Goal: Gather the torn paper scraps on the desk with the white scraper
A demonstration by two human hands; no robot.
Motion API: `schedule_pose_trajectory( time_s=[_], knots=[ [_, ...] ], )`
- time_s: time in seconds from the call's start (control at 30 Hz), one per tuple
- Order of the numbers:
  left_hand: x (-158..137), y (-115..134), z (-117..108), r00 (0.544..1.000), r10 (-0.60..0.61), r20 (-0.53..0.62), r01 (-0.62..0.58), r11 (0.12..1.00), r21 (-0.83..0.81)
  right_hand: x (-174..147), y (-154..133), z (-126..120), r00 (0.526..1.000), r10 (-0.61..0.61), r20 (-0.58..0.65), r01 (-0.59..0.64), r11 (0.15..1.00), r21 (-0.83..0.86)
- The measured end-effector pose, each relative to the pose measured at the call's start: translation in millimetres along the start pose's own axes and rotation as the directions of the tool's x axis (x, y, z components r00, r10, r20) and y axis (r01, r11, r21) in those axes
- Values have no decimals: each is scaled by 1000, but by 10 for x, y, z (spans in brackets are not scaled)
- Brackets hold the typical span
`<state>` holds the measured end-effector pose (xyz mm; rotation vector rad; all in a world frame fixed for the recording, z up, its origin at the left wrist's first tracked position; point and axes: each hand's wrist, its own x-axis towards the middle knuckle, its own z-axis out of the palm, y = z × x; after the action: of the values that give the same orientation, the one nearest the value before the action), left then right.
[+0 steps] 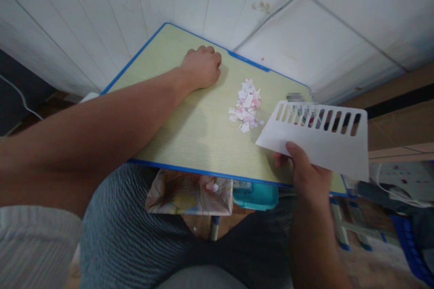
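A small heap of torn white and pink paper scraps [248, 106] lies on the pale green tabletop [196, 131]. My left hand [202, 67] rests on the table left of the scraps, apart from them. Its fingers are curled into a fist, and the inside of the fist is hidden. With my right hand [307, 169] I grip a flat white slotted panel [318, 140] by its lower edge, thumb on top. The panel is held over the right part of the table, its pointed left corner just below and right of the scraps.
Blue edging [210, 172] runs round the table, which stands against a white wall [190, 0]. Below its front edge are a patterned open box [200, 205] with scraps inside and a teal container [256, 196]. Blurred objects sit behind the panel. A cable [281, 6] runs along the wall.
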<state>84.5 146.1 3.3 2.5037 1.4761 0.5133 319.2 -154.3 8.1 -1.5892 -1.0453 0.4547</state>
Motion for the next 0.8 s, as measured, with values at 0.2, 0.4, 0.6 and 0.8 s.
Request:
schedule_pose_trajectory(
  time_s=[0.2, 0.4, 0.6, 0.8],
  knots=[
    [-35, 35, -26, 999, 35, -40, -32, 996, 83, 231, 38, 215, 992, -62, 113, 76, 989, -126],
    [-45, 33, -40, 999, 33, -39, -31, 999, 37, 160, 38, 108, 999, -39, 29, 42, 993, -110],
    [-65, 71, -71, 999, 24, -30, -22, 997, 68, 73, 52, 71, 997, -1, -83, -1, 1000, -17],
    [-37, 1, -21, 999, 26, -24, -26, 1000, 7, 34, 32, 27, 998, 3, -57, -6, 999, -49]
  ],
)
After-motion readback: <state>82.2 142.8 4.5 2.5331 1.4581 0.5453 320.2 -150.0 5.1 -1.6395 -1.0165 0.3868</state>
